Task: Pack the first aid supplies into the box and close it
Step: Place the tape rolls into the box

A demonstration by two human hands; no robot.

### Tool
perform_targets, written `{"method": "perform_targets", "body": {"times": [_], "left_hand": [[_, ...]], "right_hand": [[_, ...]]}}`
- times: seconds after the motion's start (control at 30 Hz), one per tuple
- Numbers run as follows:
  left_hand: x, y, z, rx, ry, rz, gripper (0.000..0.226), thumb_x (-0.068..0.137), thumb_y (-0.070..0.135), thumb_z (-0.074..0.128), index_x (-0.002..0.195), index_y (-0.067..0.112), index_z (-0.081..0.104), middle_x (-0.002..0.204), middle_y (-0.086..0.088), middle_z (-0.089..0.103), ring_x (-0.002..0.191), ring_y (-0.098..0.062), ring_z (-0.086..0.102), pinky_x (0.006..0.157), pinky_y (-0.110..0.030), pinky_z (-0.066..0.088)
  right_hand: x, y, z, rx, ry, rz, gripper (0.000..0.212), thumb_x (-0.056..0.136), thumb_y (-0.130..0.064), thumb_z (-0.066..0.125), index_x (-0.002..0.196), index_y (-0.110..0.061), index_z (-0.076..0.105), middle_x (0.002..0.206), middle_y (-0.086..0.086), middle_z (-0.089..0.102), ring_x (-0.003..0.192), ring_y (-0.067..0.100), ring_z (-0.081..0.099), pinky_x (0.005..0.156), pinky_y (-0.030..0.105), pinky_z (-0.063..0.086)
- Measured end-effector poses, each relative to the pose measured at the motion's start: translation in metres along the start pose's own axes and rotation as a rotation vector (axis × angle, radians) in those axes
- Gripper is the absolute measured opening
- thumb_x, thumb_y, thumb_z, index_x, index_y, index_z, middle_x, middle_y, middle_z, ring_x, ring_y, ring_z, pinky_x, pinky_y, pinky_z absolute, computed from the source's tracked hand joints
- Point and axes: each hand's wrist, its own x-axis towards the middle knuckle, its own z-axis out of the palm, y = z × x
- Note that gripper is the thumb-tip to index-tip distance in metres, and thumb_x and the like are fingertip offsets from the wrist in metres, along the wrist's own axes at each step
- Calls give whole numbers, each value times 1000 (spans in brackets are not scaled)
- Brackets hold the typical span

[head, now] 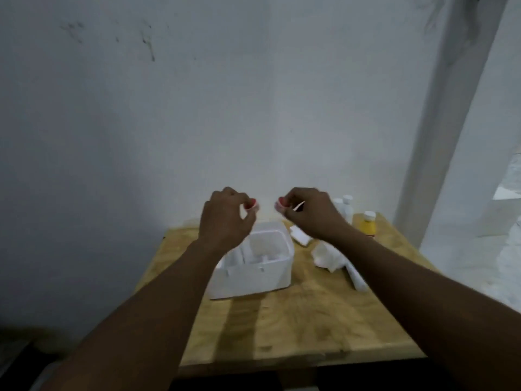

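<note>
- Box (253, 273), white and open-topped with dividers showing inside, stands on the wooden surface (310, 320).
- The left hand (225, 221) hovers above the box's far left corner, and its forearm crosses over the box's left side.
- Its fingers are curled in toward the thumb. A small red-and-white spot shows at the fingertips, but the blur makes it impossible to tell whether they pinch anything.
- The right hand (310, 214) is raised above the box's far right corner, level with the left hand and a little apart from it.
- Its fingers are curled, and they pinch a thin pale sliver (299, 206) that sticks out up and to the right.
- A small white packet (300, 237) lies just right of the box's far right corner, partly beneath the right hand.
- A crumpled white cloth (327, 256) lies near the box's right side, with the right forearm passing over part of it.
- A long white item (358, 279), too blurred to identify, lies beyond the cloth from the box.
- A yellow bottle (367, 228) with a white cap stands upright to the right of the box and farther back.
- Two white bottles (346, 207) stand just beside it on the side nearer the box, close to the wall (169, 108).
</note>
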Motion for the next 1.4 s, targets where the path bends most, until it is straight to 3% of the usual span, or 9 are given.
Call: {"method": "perform_targets", "body": {"times": [0.17, 0.27, 0.47, 0.57, 0.73, 0.9, 1.2, 1.3, 1.4], "left_hand": [[-19, -60, -17, -60, -91, -196, 26, 91, 41, 68, 109, 23, 76, 112, -3, 70, 101, -20, 64, 80, -30, 49], [-27, -67, -11, -100, -128, -220, 28, 92, 39, 69, 112, 20, 76, 117, -2, 70, 104, -18, 63, 81, -26, 45], [-19, -63, 0, -143, -191, -186, 28, 90, 39, 70, 109, 19, 77, 116, -2, 71, 104, -18, 64, 85, -28, 48], [-15, -61, 3, -150, -241, -158, 28, 90, 41, 71, 107, 20, 77, 113, -1, 72, 105, -19, 65, 88, -35, 52], [-13, -56, 11, -89, -308, -102, 24, 89, 31, 72, 112, 25, 78, 115, 0, 72, 109, -21, 64, 91, -39, 54], [-13, -53, 14, -18, -291, -95, 27, 90, 37, 70, 113, 24, 78, 113, -2, 73, 102, -24, 67, 83, -36, 56], [-12, -54, 17, 109, -386, -43, 27, 94, 37, 64, 115, 25, 77, 109, -4, 73, 98, -25, 63, 80, -42, 58], [-14, -55, 21, 103, -374, -66, 28, 95, 37, 63, 114, 24, 77, 108, -3, 76, 96, -24, 65, 80, -42, 59], [-12, -53, 17, 147, -346, -62, 29, 95, 39, 59, 114, 26, 76, 112, 2, 75, 100, -21, 67, 84, -38, 54]], "right_hand": [[-5, -33, 69, 5, -190, -77, 19, 84, -43, 68, 88, -24, 70, 93, -5, 74, 81, 11, 66, 78, 37, 57], [-11, -39, 88, -69, -255, -94, 20, 89, -38, 66, 99, -22, 71, 100, -3, 73, 86, 11, 63, 78, 28, 53], [-12, -41, 92, -302, -331, -201, 25, 95, -27, 59, 117, -22, 71, 117, 5, 66, 103, 20, 60, 83, 25, 42], [-9, -41, 90, -351, -384, -260, 25, 96, -23, 55, 115, -23, 72, 117, 6, 64, 105, 21, 57, 82, 24, 39], [-16, -31, 83, -288, -428, -288, 34, 92, -15, 50, 116, -26, 72, 121, 4, 67, 108, 22, 60, 93, 37, 51], [-32, -22, 81, -266, -386, -274, 41, 93, -21, 44, 129, -25, 63, 132, 2, 63, 115, 23, 59, 97, 40, 50], [-34, -19, 84, -214, -359, -254, 38, 94, -21, 47, 127, -20, 64, 133, 1, 62, 114, 20, 61, 97, 34, 50], [-35, -16, 85, -172, -320, -240, 36, 93, -23, 49, 125, -21, 65, 129, 0, 65, 112, 18, 61, 98, 33, 49], [-33, -12, 77, -106, -155, -199, 29, 92, -23, 54, 118, -19, 67, 115, 1, 69, 100, 14, 63, 91, 31, 51]]}}
